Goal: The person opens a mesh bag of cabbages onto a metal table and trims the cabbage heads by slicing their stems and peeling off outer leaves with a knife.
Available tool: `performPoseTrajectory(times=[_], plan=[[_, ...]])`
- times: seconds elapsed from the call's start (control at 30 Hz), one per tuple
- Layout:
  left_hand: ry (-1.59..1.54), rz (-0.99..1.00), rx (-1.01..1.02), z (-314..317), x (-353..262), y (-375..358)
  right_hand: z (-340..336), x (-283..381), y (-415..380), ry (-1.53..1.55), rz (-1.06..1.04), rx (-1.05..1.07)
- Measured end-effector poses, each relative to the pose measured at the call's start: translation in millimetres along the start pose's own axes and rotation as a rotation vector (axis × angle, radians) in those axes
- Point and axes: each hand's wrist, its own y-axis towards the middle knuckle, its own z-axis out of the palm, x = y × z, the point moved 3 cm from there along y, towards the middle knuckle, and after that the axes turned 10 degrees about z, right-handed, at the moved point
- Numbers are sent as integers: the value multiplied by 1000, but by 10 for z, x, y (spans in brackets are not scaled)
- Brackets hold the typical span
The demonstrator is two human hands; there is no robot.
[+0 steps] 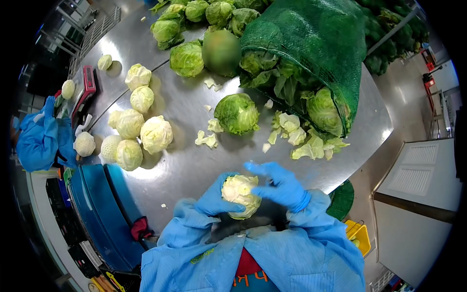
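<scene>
Desk (187, 177): shiny metal
Left hand (214, 198): grip wrapped round a pale cabbage (239, 194) at the near edge
Right hand (282, 187): grip loose, fingers spread, thumb at the cabbage's side
Green cabbage (237, 114): ahead, leaf scraps (209, 139) beside it
Pale heads (156, 134): clustered left
Mesh bag (306, 34): far right

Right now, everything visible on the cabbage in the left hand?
The cabbage is a roundish, pale head, creamy white with yellow-green tints, leaves tightly wrapped; a whitish patch faces up, possibly the stem end. The gloved left hand grips its left side, thumb along the near side. The gloved right hand is open at its right, contact unclear. It is held at the near side of the metal table.
</scene>
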Motion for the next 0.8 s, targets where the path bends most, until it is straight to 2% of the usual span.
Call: performPoseTrajectory(times=[0.1,0.2,0.27,0.4,0.47,0.6,0.67,0.77,0.8], plan=[[5,-52,33,42,-105,56,226,33,-40,-179,-92,5],[-1,-109,70,32,-92,58,253,-144,-48,-106,-55,-8],[44,-128,49,25,-68,14,200,-174,-51,-149,-32,68],[-46,-233,172,30,-8,33,135,-79,-20,-227,-65,138],[-61,-223,235,-11,99,57,150,-96,-31,-209,-70,107],[-14,-239,198,-55,177,38,229,-142,-37,-196,-7,34],[-24,-230,176,-141,346,16,260,-132,-54,-3,31,-13],[-47,-213,296,-49,271,137,247,-90,-44,353,11,-119],[-10,-195,217,-47,266,113,213,-73,-29,482,-11,-162]])
